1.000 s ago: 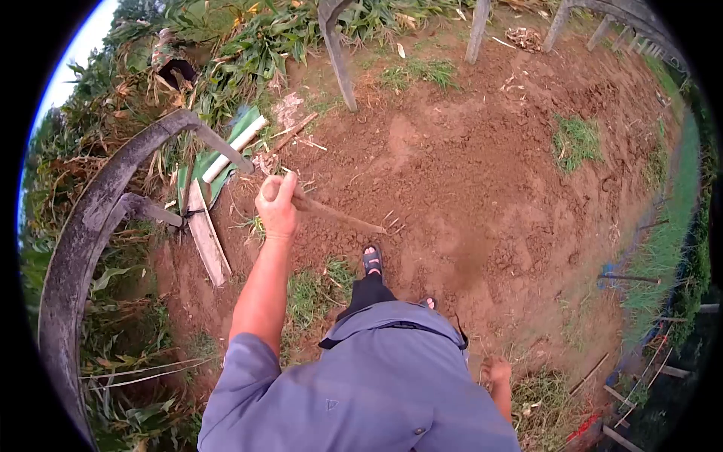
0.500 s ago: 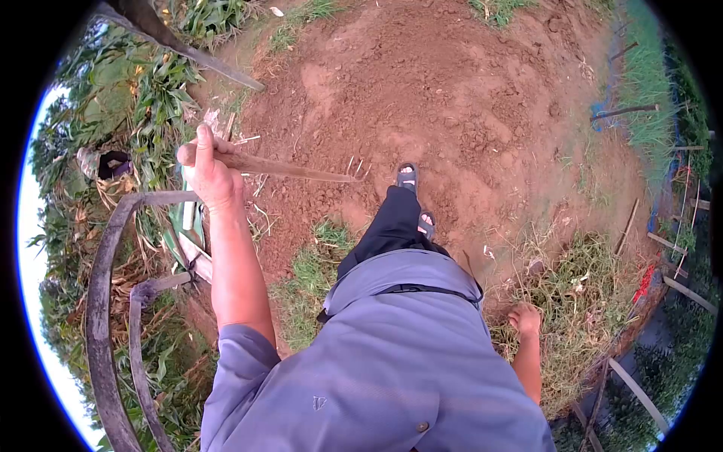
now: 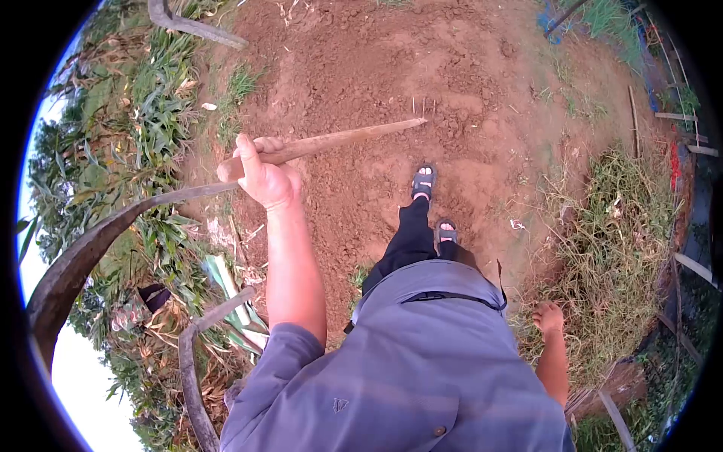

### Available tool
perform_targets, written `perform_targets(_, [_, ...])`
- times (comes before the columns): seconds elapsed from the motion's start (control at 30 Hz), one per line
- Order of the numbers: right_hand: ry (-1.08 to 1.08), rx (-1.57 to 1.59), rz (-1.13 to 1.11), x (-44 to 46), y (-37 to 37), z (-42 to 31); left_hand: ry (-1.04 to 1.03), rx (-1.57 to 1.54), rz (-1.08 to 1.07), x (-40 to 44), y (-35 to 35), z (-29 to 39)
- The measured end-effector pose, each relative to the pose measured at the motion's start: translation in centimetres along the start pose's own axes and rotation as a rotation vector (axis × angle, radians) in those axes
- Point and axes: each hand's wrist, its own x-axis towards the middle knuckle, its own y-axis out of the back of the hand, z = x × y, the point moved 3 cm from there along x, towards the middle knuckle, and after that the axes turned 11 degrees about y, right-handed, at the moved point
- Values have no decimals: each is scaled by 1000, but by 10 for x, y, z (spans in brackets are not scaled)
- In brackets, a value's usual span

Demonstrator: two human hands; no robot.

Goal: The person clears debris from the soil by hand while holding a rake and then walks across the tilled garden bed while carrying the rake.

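My left hand [image 3: 265, 172] is wrapped round the upper end of a wooden handle [image 3: 339, 138]. The handle slants away over reddish-brown soil [image 3: 361, 68], and thin metal prongs [image 3: 423, 105] show at its far end, just beyond my front sandal [image 3: 424, 179]. On the right, my right hand [image 3: 548, 317] hangs at my side near a heap of dry grass, its fingers curled; whether anything is in them cannot be made out.
Curved grey posts [image 3: 90, 248] stand at the left, one passing close to my left hand. Behind them are cut corn stalks [image 3: 158, 120], a green and white sheet [image 3: 232, 295] and a partly hidden person [image 3: 129, 316]. A grass heap [image 3: 610, 248] lies at the right.
The view has turned and shifted. My left hand and the handle have swung, so the prongs now lie farther forward and right. The grass heap at the right shows more fully.
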Motion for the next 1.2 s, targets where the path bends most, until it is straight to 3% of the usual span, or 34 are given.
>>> perform_targets(0.07, [-53, 177, -20, 11, -6, -2, 64, 39, -377, 4, -27, -1])
perform_targets(0.17, [69, 98, -11, -8, -47, -48, 92, 48, -262, 40, -102, 31])
perform_targets(0.23, [158, 84, -55, -19, -68, -72, 82, 59, -334, 55, -167, 65])
perform_targets(0.33, [123, 134, 8, -31, -80, -77, 121, 7, -460, 87, -223, 81])
perform_targets(0.4, [122, 154, 32, -26, -80, -56, 145, -74, -479, 87, -229, 47])
perform_targets(0.47, [37, 239, 14, -17, -75, -35, 202, -15, -407, 54, -224, -45])
perform_targets(0.57, [-26, 324, 70, -13, -93, -46, 166, -41, -597, 25, -250, -84])
perform_targets(0.63, [-68, 239, 125, -16, -78, -54, 202, 2, -530, 30, -281, -70])
perform_targets(0.77, [-126, 486, -20, 30, -54, -50, 151, -39, -502, 56, -380, -1])
perform_targets(0.87, [-137, 576, -103, 82, -21, -65, 55, 29, -440, 55, -431, -9])
perform_targets(0.93, [-171, 696, -218, 132, 2, -78, 19, 20, -435, 37, -451, -72])
perform_targets(1.0, [-142, 602, -129, 162, 33, -125, -128, 121, -481, 21, -465, -158])
perform_targets(1.03, [-103, 512, -55, 171, 45, -155, -126, 130, -495, 13, -494, -160])
perform_targets(1.1, [-36, 428, 15, 189, 80, -214, 22, 212, -558, -11, -544, -146])
perform_targets(1.2, [47, 445, 100, 217, 131, -293, -12, 126, -491, -15, -622, -85])
